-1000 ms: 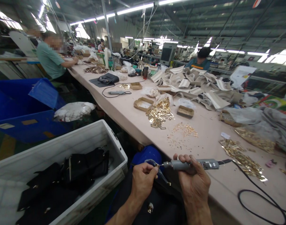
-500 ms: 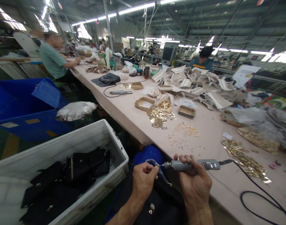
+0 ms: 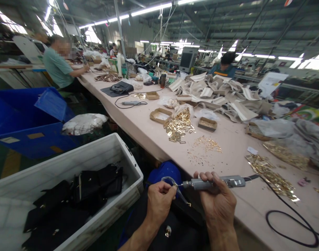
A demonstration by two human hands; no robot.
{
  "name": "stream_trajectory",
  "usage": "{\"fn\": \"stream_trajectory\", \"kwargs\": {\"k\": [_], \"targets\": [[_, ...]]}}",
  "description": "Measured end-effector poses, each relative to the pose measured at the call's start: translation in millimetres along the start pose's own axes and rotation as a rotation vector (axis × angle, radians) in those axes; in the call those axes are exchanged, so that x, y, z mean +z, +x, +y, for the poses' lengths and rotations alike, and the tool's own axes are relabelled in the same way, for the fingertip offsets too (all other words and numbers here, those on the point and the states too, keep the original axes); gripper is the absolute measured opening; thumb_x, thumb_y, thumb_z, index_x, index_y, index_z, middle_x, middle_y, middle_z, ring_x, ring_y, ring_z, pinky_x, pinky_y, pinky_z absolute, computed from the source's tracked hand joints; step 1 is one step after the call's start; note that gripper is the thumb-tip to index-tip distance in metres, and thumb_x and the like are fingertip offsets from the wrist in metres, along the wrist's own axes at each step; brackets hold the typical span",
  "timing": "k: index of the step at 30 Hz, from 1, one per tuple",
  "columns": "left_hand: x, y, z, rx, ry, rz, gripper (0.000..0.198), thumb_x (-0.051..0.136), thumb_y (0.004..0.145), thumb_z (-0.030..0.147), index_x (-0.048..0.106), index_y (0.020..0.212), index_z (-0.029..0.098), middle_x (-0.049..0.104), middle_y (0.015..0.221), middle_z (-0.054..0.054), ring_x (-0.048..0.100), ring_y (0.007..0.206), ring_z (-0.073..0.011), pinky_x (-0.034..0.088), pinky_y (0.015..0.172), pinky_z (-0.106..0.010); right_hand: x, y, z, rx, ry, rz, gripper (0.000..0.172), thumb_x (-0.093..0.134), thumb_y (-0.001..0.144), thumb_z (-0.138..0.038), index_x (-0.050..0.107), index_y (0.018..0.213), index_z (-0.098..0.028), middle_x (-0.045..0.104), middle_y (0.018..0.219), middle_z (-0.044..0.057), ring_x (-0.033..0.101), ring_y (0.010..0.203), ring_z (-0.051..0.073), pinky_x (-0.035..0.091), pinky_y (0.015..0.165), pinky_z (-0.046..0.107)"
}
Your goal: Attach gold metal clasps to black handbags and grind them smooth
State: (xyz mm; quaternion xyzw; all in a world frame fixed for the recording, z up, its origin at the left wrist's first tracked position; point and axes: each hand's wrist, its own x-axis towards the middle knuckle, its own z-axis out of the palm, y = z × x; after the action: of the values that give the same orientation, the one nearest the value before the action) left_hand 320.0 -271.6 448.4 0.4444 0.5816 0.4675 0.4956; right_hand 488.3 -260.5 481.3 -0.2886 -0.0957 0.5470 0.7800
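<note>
A grey electric screwdriver (image 3: 214, 184) lies level in my right hand (image 3: 218, 205), its fingers wrapped around the body. The bit points left and reaches my left fingertips. My left hand (image 3: 159, 202) is closed in a pinch at the edge of a black bag (image 3: 182, 226), where a shiny, clear-looking strip (image 3: 184, 198) curves past the fingers. Whatever small part sits under the bit is hidden by those fingers. A gold clasp (image 3: 168, 231) shows on the bag, which lies low in front of me, below the table's edge.
Several black bags lie in a white bin (image 3: 128, 153) at left, with a blue bin (image 3: 31, 139) behind. On the table (image 3: 141, 129) are gold fittings (image 3: 179, 125), scattered screws (image 3: 205, 144), cardboard trays (image 3: 160, 115) and another screwdriver (image 3: 131, 103). A black cord (image 3: 282, 202) trails right. Co-workers sit farther off.
My view has shifted very slightly. Both hands, the screwdriver and the bag keep nearly the same positions; the cord at right has moved a little.
</note>
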Motion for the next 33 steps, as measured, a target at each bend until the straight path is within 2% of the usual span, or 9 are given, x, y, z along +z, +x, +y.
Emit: {"fn": "stream_trajectory", "kwargs": {"k": [9,16,20,28,33], "targets": [[1.6,-6.0,-8.9,0.054,0.049,-0.011,0.031,0.073,0.083,0.042,0.073,0.065,0.017,0.070,0.057,-0.003,0.060,0.053,-0.0152,0.042,0.054,-0.023,7.0,-4.4,-6.1,-0.013,-0.072,0.038,0.017,0.077,0.078,-0.020,0.060,0.081,-0.018,0.051,0.077,-0.004,0.054,0.077,0.014,0.054,0.093,0.044],[3.1,-8.0,-9.3,0.090,0.065,-0.002,0.029,0.073,0.083,0.042,0.074,0.066,0.018,0.071,0.059,-0.002,0.061,0.054,-0.0153,0.044,0.053,-0.023,10.0,-8.7,-9.6,-0.032,-0.107,0.041,0.020,0.079,0.075,-0.019,0.063,0.086,-0.020,0.054,0.077,-0.004,0.055,0.077,0.014,0.054,0.094,0.045],[2.4,-8.3,-7.6,0.101,0.068,-0.002,0.028,0.074,0.083,0.040,0.075,0.067,0.018,0.071,0.059,-0.002,0.060,0.055,-0.0152,0.044,0.054,-0.023,13.9,-13.9,-10.9,-0.069,-0.156,0.004,0.024,0.081,0.075,-0.018,0.063,0.090,-0.021,0.054,0.076,-0.004,0.055,0.076,0.013,0.054,0.093,0.045],[1.0,-8.2,-6.1,0.104,0.071,-0.013,0.029,0.074,0.083,0.041,0.075,0.067,0.018,0.070,0.059,-0.002,0.059,0.054,-0.0146,0.044,0.054,-0.022,17.8,-20.3,-9.3,-0.145,-0.235,-0.097,0.021,0.077,0.081,-0.020,0.063,0.095,-0.022,0.054,0.077,-0.004,0.057,0.077,0.014,0.055,0.092,0.045],[0.6,-8.8,-3.6,0.086,0.060,-0.022,0.031,0.074,0.083,0.043,0.075,0.066,0.017,0.070,0.058,-0.002,0.059,0.053,-0.0143,0.043,0.053,-0.022,23.4,-26.7,-7.7,-0.163,-0.282,-0.151,0.026,0.079,0.080,-0.020,0.062,0.099,-0.025,0.054,0.080,-0.005,0.058,0.078,0.014,0.054,0.095,0.046]]}}
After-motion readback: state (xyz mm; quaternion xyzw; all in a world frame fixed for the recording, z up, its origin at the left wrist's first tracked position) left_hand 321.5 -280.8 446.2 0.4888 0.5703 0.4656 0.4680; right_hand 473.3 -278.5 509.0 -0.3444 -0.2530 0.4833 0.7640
